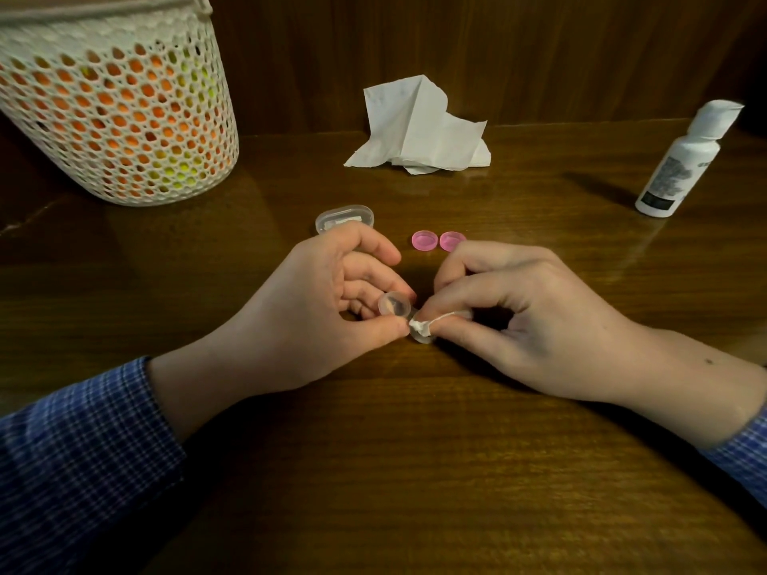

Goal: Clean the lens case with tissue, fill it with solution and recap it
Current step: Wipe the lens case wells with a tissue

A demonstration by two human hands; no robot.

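solution bottle (687, 159) label unreadable, hands (315, 300) wiping lens case (394, 304)

Single view only, head-mounted, wide-angle. Looks forward and down over the counter (415, 450) from the person's side. Both forearms enter from the bottom corners and meet just below frame centre, so the hands sit closest to the lens and fill the middle band. Far edge of the counter runs across the upper third, with the wooden back panel (498, 56) above it. Wide-angle bend shows at the edges: mesh basket (120, 118) at top left and white bottle (685, 159) at right both lean outward. No second view, so no overlap to report.
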